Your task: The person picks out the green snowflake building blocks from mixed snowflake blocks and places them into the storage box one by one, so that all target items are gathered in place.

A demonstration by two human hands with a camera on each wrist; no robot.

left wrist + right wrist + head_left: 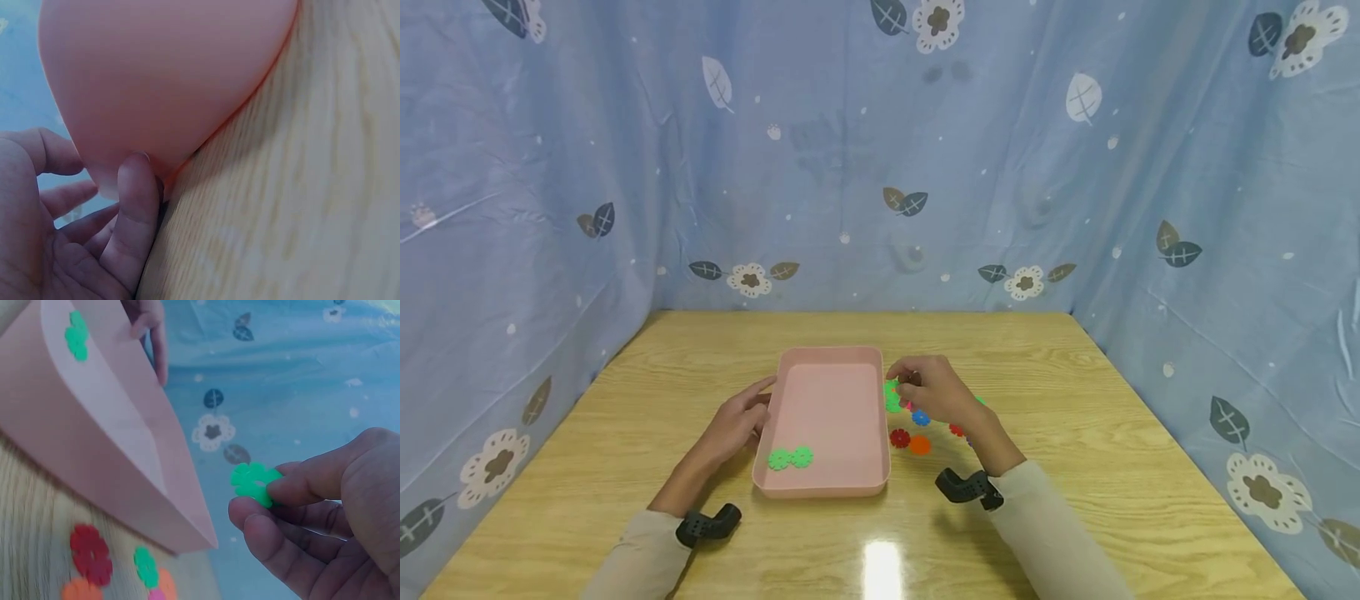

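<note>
A pink tray lies on the table, with two joined green flower-shaped plastic pieces in its near left corner. My left hand grips the tray's left side, the thumb against the outer wall and the index finger at the rim. Just beyond the tray's right edge, my right hand pinches a green flower-shaped piece between thumb and fingertips. Below that hand, another green piece lies beside the tray, near orange and pink ones.
Right of the tray lie more flower-shaped pieces: dark red, orange, blue and others partly hidden by the right arm. A blue patterned curtain surrounds the wooden table at the back and sides.
</note>
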